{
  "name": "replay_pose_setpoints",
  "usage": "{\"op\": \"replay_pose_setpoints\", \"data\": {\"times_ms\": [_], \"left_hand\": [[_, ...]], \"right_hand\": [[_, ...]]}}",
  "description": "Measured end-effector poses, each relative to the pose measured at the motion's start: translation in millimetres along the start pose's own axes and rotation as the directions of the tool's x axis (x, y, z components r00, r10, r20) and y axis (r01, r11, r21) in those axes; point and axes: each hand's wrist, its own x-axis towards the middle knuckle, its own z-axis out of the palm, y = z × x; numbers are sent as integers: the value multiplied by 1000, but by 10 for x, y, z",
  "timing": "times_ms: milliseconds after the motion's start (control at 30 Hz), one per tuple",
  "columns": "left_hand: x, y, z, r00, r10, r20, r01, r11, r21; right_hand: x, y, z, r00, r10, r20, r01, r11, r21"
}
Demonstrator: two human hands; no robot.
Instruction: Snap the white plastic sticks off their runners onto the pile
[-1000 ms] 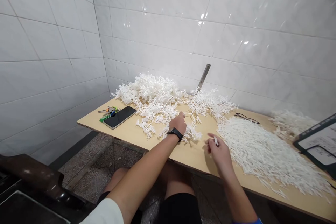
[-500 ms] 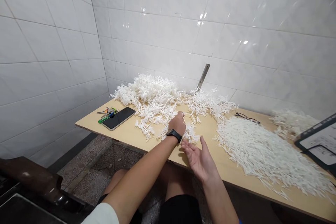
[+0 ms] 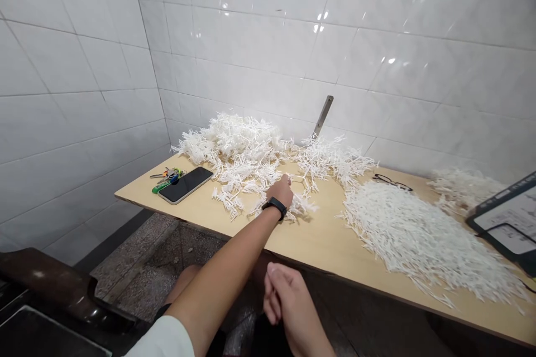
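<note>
My left hand (image 3: 280, 192), with a black watch on the wrist, reaches over the table among white branched plastic pieces (image 3: 243, 145). Its fingers are curled and partly turned away; what they hold, if anything, is hidden. Below the table's front edge, near my lap, my right hand (image 3: 287, 298) has its fingers curled in and its thumb alongside them, and whatever may be inside cannot be made out. A wide pile of loose short white sticks (image 3: 422, 234) covers the right part of the table. More branched pieces lie along the back.
On the left of the tabletop (image 3: 138, 189) are a phone (image 3: 185, 184) and keys (image 3: 170, 174) with a green tag. A metal strip (image 3: 323, 117) leans on the tiled wall. Glasses (image 3: 392, 183) lie behind the stick pile, and a dark-framed board (image 3: 508, 220) is at the right.
My right hand has moved down and back from beside my left hand, below the table edge, and its spread fingers have curled in. The view has shifted slightly.
</note>
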Motion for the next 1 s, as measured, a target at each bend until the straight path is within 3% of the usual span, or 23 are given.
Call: {"op": "replay_pose_setpoints", "data": {"times_ms": [67, 133, 233, 300, 333, 367, 433, 533, 667, 800, 1000], "left_hand": [[0, 1, 9, 996, 85, 9, -85, 996, 0], [-19, 10, 2, 983, 181, 10, -181, 983, -18], [-61, 35, -31, 974, 228, -3, -228, 972, -48], [-81, 52, -49, 972, 233, -8, -233, 971, -52], [-88, 59, -53, 971, 237, -12, -238, 970, -53], [-92, 64, -53, 970, 243, -19, -244, 968, -54], [-96, 69, -46, 965, 260, -25, -261, 964, -59], [-95, 66, -33, 954, 300, -15, -300, 951, -75], [-88, 60, -35, 939, 343, 6, -340, 934, -110], [-85, 67, -48, 950, 311, 34, -305, 944, -125], [-79, 68, -25, 960, 280, -10, -278, 947, -159]], "right_hand": [[-32, -59, -113, 995, -97, 12, 98, 982, -161], [85, -204, -423, 951, -278, -132, 214, 905, -369], [389, -440, -1053, 792, -495, -358, 144, 721, -678], [543, -541, -1377, 686, -615, -389, 61, 580, -812], [587, -568, -1469, 659, -648, -383, 32, 532, -846], [609, -580, -1512, 659, -652, -375, 15, 510, -860], [609, -574, -1465, 722, -590, -362, 12, 533, -846], [601, -527, -1218, 836, -460, -298, 37, 591, -806], [697, -454, -947, 911, -386, -145, 142, 625, -768], [764, -354, -846, 918, -385, -99, 173, 611, -772], [733, -260, -819, 884, -462, -71, 222, 547, -807]]}}
